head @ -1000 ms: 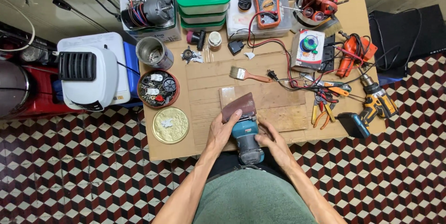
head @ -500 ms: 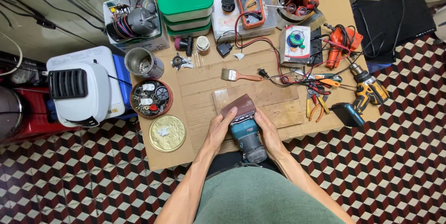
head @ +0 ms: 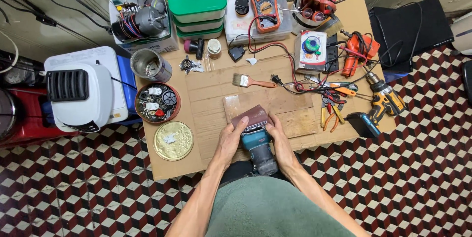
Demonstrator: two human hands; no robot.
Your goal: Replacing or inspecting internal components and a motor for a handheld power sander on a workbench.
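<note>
Far left: I am seeing a white appliance (head: pixel 81 94) with a dark grille standing off the worktop's left edge, over a red unit.
Left of centre: I am seeing a metal can (head: pixel 150 64), a round tray of small parts (head: pixel 158 102) and a gold round lid (head: pixel 173 140) sitting along the left side of the cardboard-covered worktop (head: pixel 206 104).
Left hand: my left hand (head: pixel 231 139) is wrapping its grip around the left side of the sander, fingertips reaching up by the pad.
Sander: the teal sander (head: pixel 254 139) is lying at the near middle of the worktop, its sandpaper face turned up and resting by a wooden board (head: pixel 290 111).
Handling: I am judging it solid, stiff and moderately heavy; the moulded body is giving the safest hold, while the abrasive sheet is looking thin and easy to tear.
Right hand: my right hand (head: pixel 281 143) is closing its grip on the right side of the body.
Right: a paintbrush (head: pixel 251 81) is lying beyond the board; pliers, a cordless drill (head: pixel 386 97) and tangled leads are crowding the right end.
Room: a chequered tile floor (head: pixel 418 168) is surrounding the worktop.
</note>
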